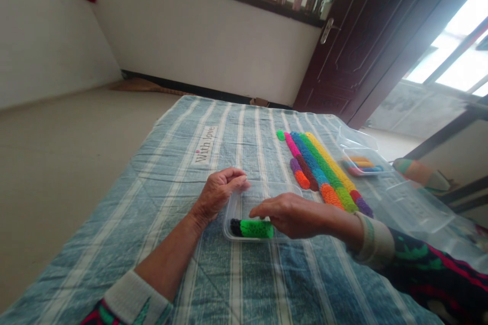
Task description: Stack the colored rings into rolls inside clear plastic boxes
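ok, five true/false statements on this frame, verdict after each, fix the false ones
1. The left hand is at the near clear box. True.
2. The right hand is at the door handle. False: it is at the near clear box.
3. A black piece and a green piece lie side by side in that box. True.
4. The yellow row ends in blue nearest the person. False: it ends in a red piece, then a purple piece.
5. The "With love" print is right of the yellow row. False: it is to the left.
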`<action>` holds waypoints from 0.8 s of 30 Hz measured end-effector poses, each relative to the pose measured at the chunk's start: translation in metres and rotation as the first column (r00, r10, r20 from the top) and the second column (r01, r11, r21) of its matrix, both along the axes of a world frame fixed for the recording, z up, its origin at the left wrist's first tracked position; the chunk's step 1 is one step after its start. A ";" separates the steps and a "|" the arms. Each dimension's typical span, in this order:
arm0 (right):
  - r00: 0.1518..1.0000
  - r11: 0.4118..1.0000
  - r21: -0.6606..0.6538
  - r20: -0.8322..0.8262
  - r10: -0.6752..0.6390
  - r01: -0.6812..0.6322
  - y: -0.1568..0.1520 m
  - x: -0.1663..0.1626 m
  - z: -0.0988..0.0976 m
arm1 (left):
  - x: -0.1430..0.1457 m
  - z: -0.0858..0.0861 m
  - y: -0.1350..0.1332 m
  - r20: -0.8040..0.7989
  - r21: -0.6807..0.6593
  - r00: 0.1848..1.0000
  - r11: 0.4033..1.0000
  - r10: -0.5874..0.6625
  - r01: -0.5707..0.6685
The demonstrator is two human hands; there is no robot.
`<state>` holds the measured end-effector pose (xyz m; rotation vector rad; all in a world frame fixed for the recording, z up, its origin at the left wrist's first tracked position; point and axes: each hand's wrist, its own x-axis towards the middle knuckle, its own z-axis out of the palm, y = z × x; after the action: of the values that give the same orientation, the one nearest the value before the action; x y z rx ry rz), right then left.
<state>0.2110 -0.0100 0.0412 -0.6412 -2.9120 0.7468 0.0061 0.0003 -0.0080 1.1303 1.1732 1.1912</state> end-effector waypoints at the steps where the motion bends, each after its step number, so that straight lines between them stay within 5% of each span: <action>1: 1.000 1.000 -0.003 -0.006 -0.001 0.001 0.000 0.000 0.000 | 0.000 0.000 0.000 -0.003 0.001 1.000 1.000 0.001 -0.001; 24: 1.000 0.999 0.019 0.003 0.031 -0.031 0.001 -0.002 -0.002 | -0.002 -0.003 0.002 0.026 -0.012 1.000 1.000 -0.007 0.007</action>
<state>0.2087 -0.0086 0.0394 -0.5975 -2.9345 0.7209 0.0045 0.0025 -0.0106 1.1064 1.1543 1.1889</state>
